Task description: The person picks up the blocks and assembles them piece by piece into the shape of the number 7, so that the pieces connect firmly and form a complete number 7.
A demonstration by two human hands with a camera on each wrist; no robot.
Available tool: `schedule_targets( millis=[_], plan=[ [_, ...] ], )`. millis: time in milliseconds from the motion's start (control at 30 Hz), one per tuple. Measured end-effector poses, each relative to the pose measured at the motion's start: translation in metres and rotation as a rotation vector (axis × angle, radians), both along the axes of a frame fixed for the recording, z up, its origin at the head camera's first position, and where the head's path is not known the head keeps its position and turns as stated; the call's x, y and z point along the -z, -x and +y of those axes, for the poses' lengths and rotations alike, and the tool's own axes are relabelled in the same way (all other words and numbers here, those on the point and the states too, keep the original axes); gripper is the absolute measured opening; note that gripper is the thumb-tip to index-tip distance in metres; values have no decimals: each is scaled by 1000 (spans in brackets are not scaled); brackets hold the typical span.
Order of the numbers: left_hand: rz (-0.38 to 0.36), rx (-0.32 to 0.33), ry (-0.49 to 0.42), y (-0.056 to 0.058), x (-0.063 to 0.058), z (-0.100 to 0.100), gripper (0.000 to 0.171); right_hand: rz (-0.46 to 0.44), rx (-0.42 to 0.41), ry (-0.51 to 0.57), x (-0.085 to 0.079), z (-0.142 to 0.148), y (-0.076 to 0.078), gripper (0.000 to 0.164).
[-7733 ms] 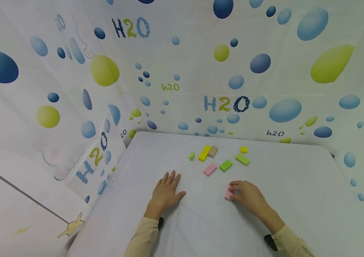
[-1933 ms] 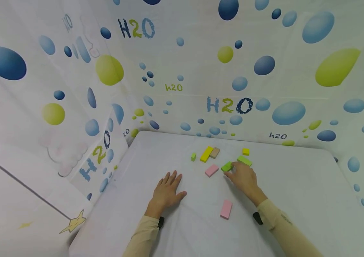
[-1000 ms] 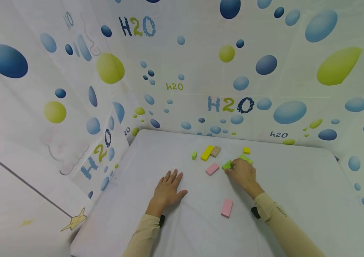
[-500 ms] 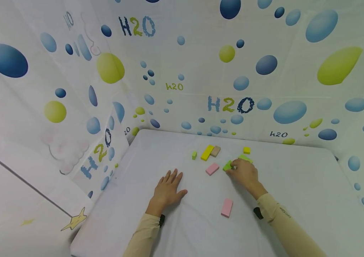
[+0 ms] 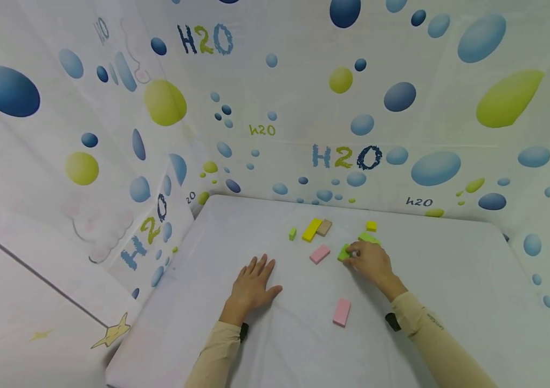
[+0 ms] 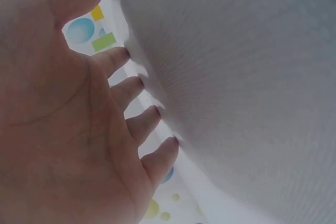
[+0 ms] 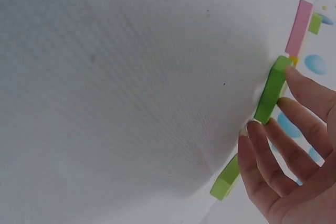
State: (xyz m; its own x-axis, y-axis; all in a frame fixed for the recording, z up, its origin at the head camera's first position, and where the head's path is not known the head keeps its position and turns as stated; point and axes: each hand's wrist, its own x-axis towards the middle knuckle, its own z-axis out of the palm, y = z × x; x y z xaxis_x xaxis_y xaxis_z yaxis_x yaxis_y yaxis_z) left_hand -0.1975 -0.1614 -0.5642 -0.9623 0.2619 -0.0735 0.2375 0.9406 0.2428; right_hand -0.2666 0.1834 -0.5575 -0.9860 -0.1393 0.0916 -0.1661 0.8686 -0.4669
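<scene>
My left hand (image 5: 252, 291) lies palm down on the white table with its fingers spread, holding nothing. In the left wrist view, the fingertips of the left hand (image 6: 79, 114) meet the cloth. My right hand (image 5: 371, 264) pinches a green block (image 5: 344, 253) that rests on the table, its far part covered by the fingers. From the right wrist, the thumb and index finger of the right hand (image 7: 299, 156) are on the green block (image 7: 272, 90). A lighter green block (image 5: 368, 238) lies just behind that hand, partly hidden. One pink block (image 5: 320, 254) is to the left.
A second pink block (image 5: 341, 312) lies nearer me, between the forearms. Farther back are a long yellow block (image 5: 311, 230) beside a tan block (image 5: 324, 228), a small light green block (image 5: 292, 233) and a small yellow block (image 5: 371, 226). A printed curtain (image 5: 294, 97) surrounds the table.
My right hand has let go of the nearer pink block, left closer to me, and reached away to the green block. Lately that block has turned slightly in its fingers. The left hand stays put.
</scene>
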Motion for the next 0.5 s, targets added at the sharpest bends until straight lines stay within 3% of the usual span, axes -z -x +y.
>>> schedule_targets(
  millis=[500],
  plan=[
    [-16,8,9,-1,-5,0,76,-120,-31,50,-4,8,-2,34]
  ],
)
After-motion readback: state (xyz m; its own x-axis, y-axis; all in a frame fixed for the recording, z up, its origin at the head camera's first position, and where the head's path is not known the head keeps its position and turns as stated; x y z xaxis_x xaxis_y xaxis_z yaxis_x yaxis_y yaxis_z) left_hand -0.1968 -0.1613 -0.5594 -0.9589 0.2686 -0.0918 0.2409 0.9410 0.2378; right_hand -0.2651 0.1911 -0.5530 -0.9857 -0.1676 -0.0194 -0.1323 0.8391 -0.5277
